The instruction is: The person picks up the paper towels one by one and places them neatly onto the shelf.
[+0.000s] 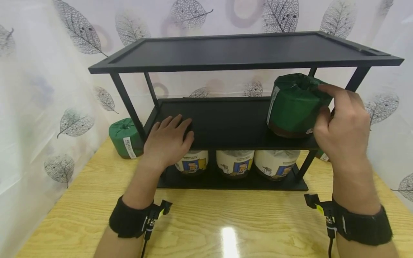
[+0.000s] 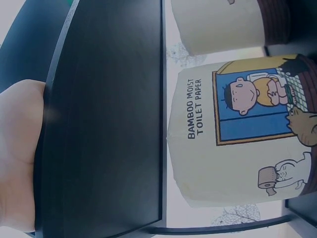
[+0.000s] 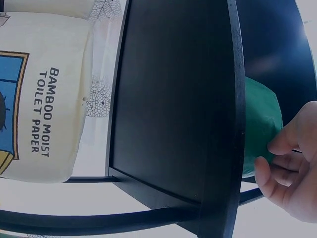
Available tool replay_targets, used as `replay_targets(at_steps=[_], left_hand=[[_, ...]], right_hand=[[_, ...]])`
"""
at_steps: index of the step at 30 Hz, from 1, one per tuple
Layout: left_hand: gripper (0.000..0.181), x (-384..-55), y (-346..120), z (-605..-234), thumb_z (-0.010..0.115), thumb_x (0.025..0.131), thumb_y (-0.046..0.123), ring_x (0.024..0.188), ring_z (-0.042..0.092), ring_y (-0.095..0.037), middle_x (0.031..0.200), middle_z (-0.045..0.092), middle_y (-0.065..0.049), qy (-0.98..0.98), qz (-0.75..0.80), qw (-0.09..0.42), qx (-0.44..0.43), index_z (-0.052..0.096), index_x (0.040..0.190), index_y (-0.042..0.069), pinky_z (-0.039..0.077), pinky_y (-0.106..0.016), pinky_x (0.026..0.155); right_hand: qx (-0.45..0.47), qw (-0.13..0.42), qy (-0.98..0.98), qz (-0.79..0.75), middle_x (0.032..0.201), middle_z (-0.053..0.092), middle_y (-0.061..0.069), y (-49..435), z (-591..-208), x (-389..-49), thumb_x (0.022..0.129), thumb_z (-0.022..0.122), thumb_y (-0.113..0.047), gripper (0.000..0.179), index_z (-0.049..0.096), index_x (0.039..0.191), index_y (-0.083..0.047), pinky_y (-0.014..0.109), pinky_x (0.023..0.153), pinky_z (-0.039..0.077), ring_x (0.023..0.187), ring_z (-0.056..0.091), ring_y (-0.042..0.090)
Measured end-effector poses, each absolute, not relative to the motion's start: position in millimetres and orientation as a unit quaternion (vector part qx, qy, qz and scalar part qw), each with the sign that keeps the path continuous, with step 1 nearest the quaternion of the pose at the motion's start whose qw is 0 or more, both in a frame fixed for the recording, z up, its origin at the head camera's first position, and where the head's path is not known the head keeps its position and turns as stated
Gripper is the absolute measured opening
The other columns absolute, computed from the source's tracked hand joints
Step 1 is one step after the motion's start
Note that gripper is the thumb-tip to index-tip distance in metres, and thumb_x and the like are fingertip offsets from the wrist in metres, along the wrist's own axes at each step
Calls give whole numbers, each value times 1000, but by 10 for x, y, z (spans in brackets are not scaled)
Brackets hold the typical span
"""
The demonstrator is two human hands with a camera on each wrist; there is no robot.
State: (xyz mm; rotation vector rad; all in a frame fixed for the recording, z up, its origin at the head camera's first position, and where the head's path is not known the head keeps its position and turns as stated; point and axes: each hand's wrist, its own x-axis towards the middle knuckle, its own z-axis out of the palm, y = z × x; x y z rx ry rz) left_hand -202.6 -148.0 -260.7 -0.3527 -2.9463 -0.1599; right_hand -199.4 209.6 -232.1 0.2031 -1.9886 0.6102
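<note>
At the right end of the middle shelf (image 1: 222, 122), my right hand (image 1: 348, 122) grips a green-wrapped toilet paper roll (image 1: 295, 107) by its top and right side. The roll tilts slightly; whether its base touches the shelf I cannot tell. In the right wrist view, the thumb and fingers of that hand (image 3: 294, 163) press against the green wrapper (image 3: 260, 124). My left hand (image 1: 169, 139) lies palm down with spread fingers on the shelf's left front part. In the left wrist view only part of that hand (image 2: 20, 158) shows at the shelf's edge.
Cream toilet paper rolls (image 1: 235, 163) stand in a row on the rack's bottom shelf (image 1: 232, 184). Another green roll (image 1: 124, 138) stands on the wooden table (image 1: 193, 222) left of the rack, and one (image 1: 322, 155) is partly hidden at right. The top shelf (image 1: 238, 50) overhangs the hands' space.
</note>
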Motion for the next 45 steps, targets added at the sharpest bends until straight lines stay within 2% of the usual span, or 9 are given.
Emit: replay_targets(at_steps=[6, 15, 26, 30, 33, 42, 45], left_hand=[[53, -2028, -1489, -2610, 34, 106, 42, 148, 29, -38, 160, 35, -14, -988, -54, 87, -117, 42, 153, 18, 24, -59, 119], [53, -2035, -1491, -2611, 34, 106, 43, 148, 29, -38, 160, 35, -14, -988, -58, 86, -117, 42, 153, 19, 24, -60, 119], [53, -2032, -1486, -2601, 35, 106, 43, 149, 29, -38, 161, 34, -13, -988, -57, 84, -119, 41, 154, 19, 23, -59, 119], [53, -2029, -1490, -2598, 35, 106, 42, 148, 29, -38, 160, 35, -14, -988, -56, 86, -119, 42, 153, 19, 24, -59, 119], [53, -2026, -1493, -2598, 35, 106, 42, 148, 29, -38, 160, 35, -14, -988, -56, 87, -119, 42, 153, 18, 24, -59, 119], [53, -2023, -1502, -2610, 35, 106, 42, 148, 30, -39, 160, 36, -14, -988, -53, 90, -117, 43, 153, 18, 25, -60, 118], [53, -2020, -1503, -2616, 35, 106, 42, 148, 30, -39, 160, 36, -14, -988, -53, 89, -117, 43, 153, 18, 25, -60, 118]], right_hand=[[90, 505, -823, 244, 114, 69, 25, 2077, -2323, -1987, 89, 46, -4, 40, 67, 123, -3, 63, 81, 41, 109, 59, 48], [105, 516, -821, 220, 109, 69, 25, 2068, -2321, -1982, 90, 46, -5, 38, 67, 121, 1, 51, 66, 34, 101, 57, 46], [116, 520, -816, 225, 108, 71, 25, 2058, -2331, -1981, 89, 48, -3, 36, 69, 118, 1, 40, 67, 34, 98, 55, 47], [126, 525, -811, 225, 109, 72, 23, 2045, -2324, -1981, 89, 48, -4, 35, 70, 117, 1, 22, 71, 33, 96, 55, 47], [130, 531, -806, 228, 110, 72, 22, 2035, -2326, -1983, 89, 49, -4, 34, 70, 115, 2, 13, 73, 25, 94, 55, 47], [154, 549, -785, 243, 104, 73, 22, 1987, -2330, -2001, 90, 54, -5, 27, 73, 108, 2, 8, 84, 26, 86, 55, 46], [148, 559, -773, 259, 104, 74, 20, 1978, -2315, -1991, 88, 51, -5, 29, 73, 106, 3, 2, 78, 27, 91, 58, 45]])
